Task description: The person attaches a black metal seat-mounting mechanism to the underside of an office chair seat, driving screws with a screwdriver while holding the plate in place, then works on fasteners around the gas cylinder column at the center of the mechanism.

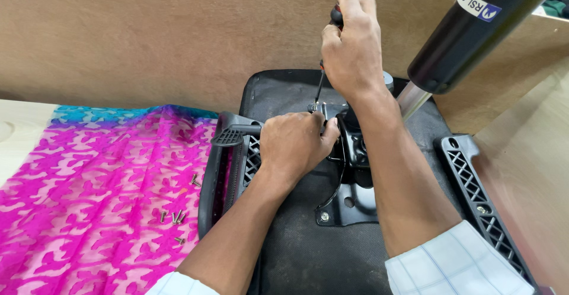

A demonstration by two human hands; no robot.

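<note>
Upturned office chair seat (308,253) is lying black underside up on the table, back edge sitting against a brown board wall (148,34). Pink and blue patterned cloth (89,188) is spreading over the tabletop left of the seat, tucking under its left edge. Black gas lift cylinder (474,28) is slanting up to the top right from the seat's middle, silver rod showing at its base. Two black armrest brackets are lying along the seat sides: left one (237,153) just beside the left hand, right one (480,200) well apart from both hands. Black metal mechanism plate (349,194) is sitting bolted at the seat centre. Left hand (293,147) is curling closed, pressing on the plate's front end near the screw. Right hand (352,46) is gripping tight around the handle of a screwdriver (320,85), shaft pointing down, tip sitting at the plate's top corner. Loose screws (175,215) are lying scattered on the cloth, near the left forearm.
</note>
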